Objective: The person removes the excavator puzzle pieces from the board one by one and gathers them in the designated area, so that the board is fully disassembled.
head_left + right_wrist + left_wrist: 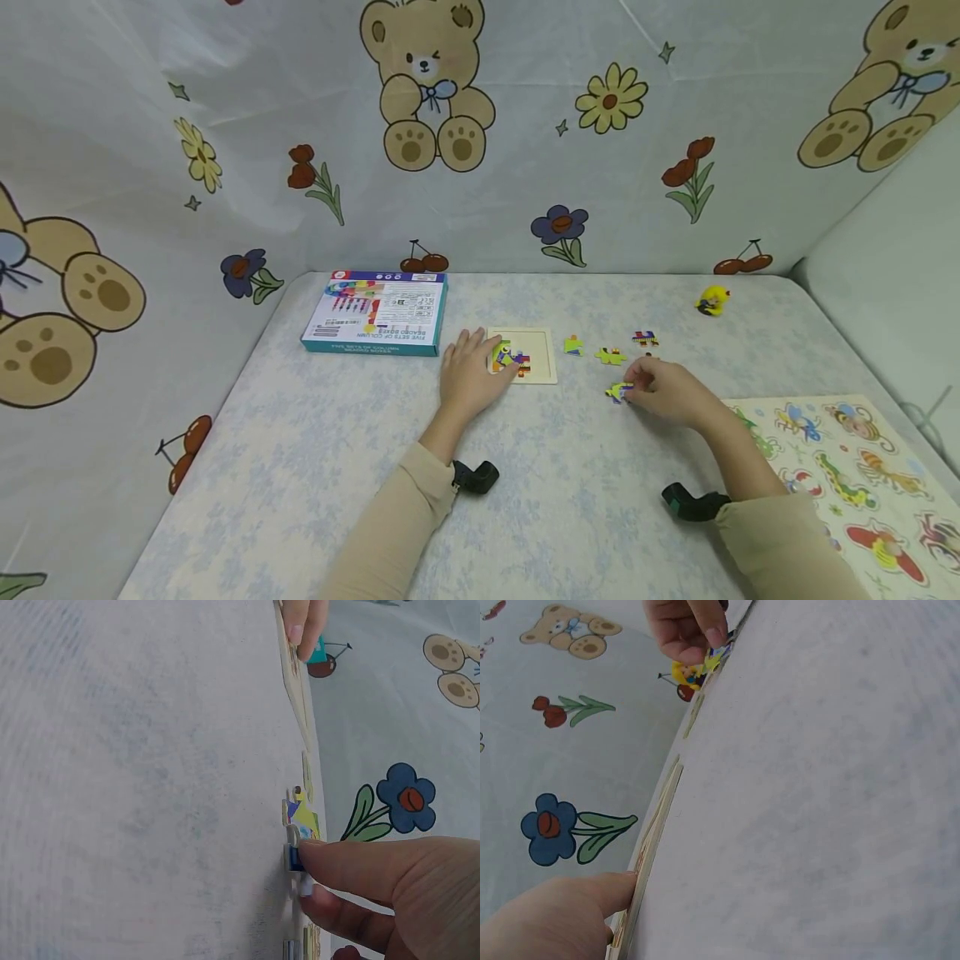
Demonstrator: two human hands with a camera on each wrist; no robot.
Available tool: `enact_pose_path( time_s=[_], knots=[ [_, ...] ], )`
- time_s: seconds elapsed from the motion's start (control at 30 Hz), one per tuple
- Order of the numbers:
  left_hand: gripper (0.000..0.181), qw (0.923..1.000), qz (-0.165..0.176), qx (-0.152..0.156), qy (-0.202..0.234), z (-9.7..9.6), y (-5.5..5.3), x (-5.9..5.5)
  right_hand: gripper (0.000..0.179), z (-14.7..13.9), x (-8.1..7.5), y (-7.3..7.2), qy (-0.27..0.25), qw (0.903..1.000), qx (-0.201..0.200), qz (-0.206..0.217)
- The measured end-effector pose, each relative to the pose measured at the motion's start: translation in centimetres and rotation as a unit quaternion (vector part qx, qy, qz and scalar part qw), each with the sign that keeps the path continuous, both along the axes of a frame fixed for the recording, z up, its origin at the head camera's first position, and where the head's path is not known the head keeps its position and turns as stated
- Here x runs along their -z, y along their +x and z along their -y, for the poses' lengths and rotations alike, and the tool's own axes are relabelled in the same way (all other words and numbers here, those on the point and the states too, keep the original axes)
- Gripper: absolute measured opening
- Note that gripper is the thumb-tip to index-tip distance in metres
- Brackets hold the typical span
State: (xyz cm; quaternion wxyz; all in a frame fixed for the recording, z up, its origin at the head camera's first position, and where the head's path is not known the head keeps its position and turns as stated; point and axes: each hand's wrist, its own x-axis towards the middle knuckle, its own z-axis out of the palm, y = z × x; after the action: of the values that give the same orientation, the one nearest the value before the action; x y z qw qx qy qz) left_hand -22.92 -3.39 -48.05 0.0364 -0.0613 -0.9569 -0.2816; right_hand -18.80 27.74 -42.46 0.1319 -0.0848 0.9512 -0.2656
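In the head view my left hand point(472, 375) rests on the left side of a pale square puzzle board point(543, 354), its fingers spread over the fitted colourful pieces and hiding part of them. To the right of the board, my right hand point(671, 392) pinches a yellow, blue and white jigsaw piece point(617, 392) between thumb and fingers, low over the table. The right wrist view shows that piece point(303, 817) sticking out past the thumb. Loose jigsaw pieces lie between board and right hand: a yellow-green one point(573, 345), another point(611, 357), and a dark striped one point(645, 337).
A flat teal-edged box point(375, 317) lies behind my left hand. At the back right sits a small yellow toy figure point(712, 301). A large sheet with printed insects and animals point(832, 433) lies partly under my right forearm. A patterned curtain point(510, 200) closes off the back.
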Motion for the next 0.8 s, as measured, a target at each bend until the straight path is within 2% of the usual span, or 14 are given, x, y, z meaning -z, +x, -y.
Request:
enact_pose_path(
  time_s=[0.1,0.2,0.33,0.57,0.8],
  knots=[
    [0.064,1.0000,-0.001,-0.001,-0.003,0.0,0.0,-0.1,0.016,0.0,0.2,-0.1,0.028,0.9993,-0.004,-0.024],
    [0.064,1.0000,-0.001,-0.002,0.001,0.0,0.2,-0.3,0.015,0.1,0.1,-0.1,0.035,0.9986,-0.004,-0.040],
    [0.066,0.9999,-0.001,-0.001,0.010,0.1,0.4,-0.5,0.013,0.7,-0.2,-0.4,0.008,0.9990,-0.005,-0.043],
    [0.074,1.0000,0.009,0.004,0.000,0.2,0.3,-0.4,0.016,3.1,-0.3,-2.1,-0.039,0.9984,-0.006,-0.040],
    [0.067,0.9999,0.013,0.004,0.002,0.3,0.3,-0.2,0.023,6.8,0.1,-4.2,-0.071,0.9971,0.003,-0.029]
  ],
)
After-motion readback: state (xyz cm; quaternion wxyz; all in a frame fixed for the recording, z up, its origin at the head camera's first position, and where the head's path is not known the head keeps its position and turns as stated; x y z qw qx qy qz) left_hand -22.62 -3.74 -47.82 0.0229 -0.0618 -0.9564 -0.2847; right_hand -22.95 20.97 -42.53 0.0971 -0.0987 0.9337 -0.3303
